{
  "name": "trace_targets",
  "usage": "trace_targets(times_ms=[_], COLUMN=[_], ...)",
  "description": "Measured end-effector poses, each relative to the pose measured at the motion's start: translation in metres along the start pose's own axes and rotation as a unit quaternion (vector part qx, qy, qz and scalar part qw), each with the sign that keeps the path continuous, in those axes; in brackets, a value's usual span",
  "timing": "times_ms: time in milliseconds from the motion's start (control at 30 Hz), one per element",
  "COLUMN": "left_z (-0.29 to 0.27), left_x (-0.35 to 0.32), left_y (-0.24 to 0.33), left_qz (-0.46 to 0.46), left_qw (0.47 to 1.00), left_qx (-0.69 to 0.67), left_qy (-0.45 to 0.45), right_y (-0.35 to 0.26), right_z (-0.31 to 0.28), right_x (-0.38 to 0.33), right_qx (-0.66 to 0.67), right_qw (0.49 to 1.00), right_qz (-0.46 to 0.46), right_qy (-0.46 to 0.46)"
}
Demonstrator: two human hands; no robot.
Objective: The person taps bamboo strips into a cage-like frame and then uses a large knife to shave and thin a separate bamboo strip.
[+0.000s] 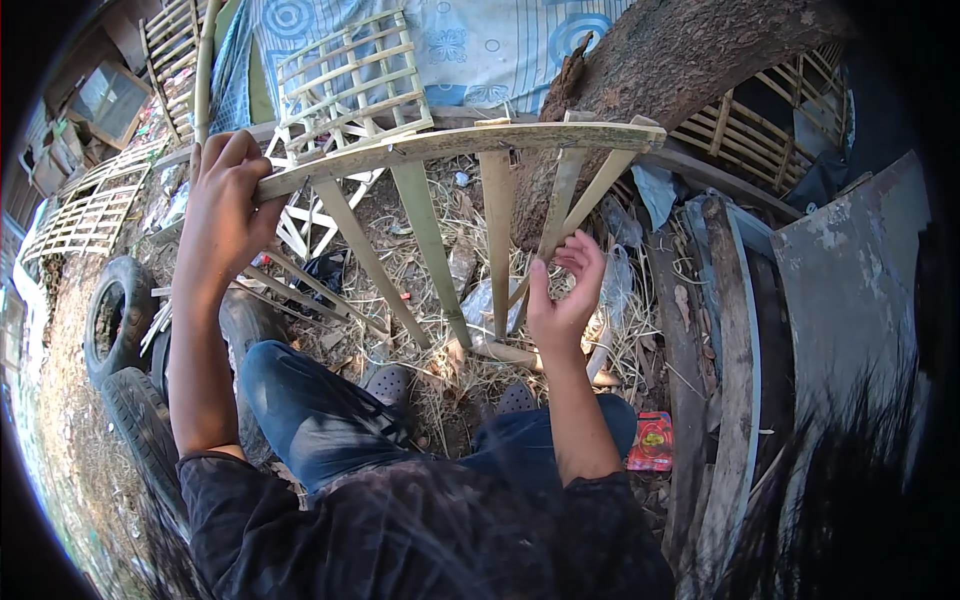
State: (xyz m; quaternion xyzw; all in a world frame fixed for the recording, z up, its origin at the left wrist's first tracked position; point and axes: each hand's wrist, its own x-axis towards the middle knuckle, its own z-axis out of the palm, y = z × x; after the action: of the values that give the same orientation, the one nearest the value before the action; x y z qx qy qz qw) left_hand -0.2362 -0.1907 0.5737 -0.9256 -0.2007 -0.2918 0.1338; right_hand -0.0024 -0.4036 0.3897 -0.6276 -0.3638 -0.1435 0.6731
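Observation:
A bamboo frame [440,146] stands in front of me, with a long top rail and several flat slats running down from it toward the ground. Small nail-like bits stick out of the rail's side. My left hand [225,205] is closed around the rail's left end, thumb below and fingers over the top. Lower on the right, my right hand [568,290] has its thumb and curled fingers at a bamboo slat [563,180], where it crosses a slanting slat [606,188]. The slats' lower ends sit among shavings near my feet.
Old tires [118,310] lie at the left. A tree trunk [680,60] leans across the far right. Wooden beams [735,350] and a worn grey board [850,290] line the right side. A lattice panel [350,75] rests against a blue cloth [460,50]. A red packet [652,441] lies beside my knee.

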Motion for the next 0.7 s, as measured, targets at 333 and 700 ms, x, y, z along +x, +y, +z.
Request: trace_targets(times_ms=[333, 700], left_z=[-0.008, 0.010], left_x=[0.003, 0.008], left_y=[-0.020, -0.026], left_qz=[0.012, 0.005], left_qw=[1.000, 0.999], left_qx=[0.011, 0.022], left_qy=[-0.021, -0.038], right_y=[0.018, 0.051], right_z=[-0.021, -0.049], right_x=[0.019, 0.031], right_qx=[0.145, 0.155], right_qw=[0.957, 0.949], right_qz=[0.184, 0.225], right_qy=[-0.171, -0.155])
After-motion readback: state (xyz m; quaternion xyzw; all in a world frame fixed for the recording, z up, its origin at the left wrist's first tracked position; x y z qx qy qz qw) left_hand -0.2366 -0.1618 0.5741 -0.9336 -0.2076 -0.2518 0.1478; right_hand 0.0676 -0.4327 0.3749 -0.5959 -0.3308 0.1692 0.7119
